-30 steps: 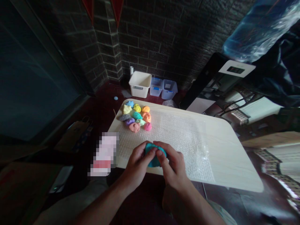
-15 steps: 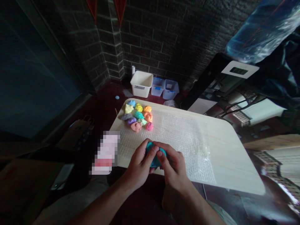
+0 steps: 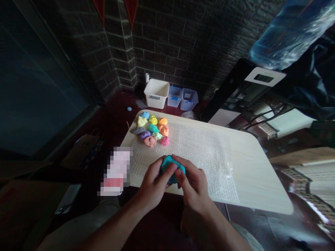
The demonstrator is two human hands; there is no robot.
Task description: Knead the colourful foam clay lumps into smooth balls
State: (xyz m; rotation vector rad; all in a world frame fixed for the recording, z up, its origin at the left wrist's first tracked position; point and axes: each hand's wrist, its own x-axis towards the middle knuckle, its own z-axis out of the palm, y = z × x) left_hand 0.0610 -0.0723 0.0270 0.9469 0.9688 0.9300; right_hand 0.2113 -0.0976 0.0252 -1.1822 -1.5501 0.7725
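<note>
Between my two hands is a lump of teal modelling clay [image 3: 169,161], held above the table's near edge. My left hand [image 3: 155,179] wraps its left side, the thumb pressed on top. My right hand [image 3: 194,181] grips it from the right, thumb against the face towards me. Fingers hide the clay's underside. Beyond my hands, at the far left of the table, lies a cluster of several coloured clay lumps, among them a pink lump [image 3: 164,141], a salmon lump [image 3: 150,141], a green-teal lump [image 3: 153,128] and a yellow lump [image 3: 153,120].
Bubble wrap [image 3: 199,153] covers much of the pale wooden table [image 3: 251,164]. A blurred pink item [image 3: 117,170] sits at its left edge. Behind, on the floor, stand a white basket [image 3: 157,99] and clear bins [image 3: 188,100]. A water dispenser [image 3: 230,90] rises at the back right.
My fingers have shifted on the teal clay, and more of its top shows now. Both hands still hold it in nearly the same place. The view has moved slightly.
</note>
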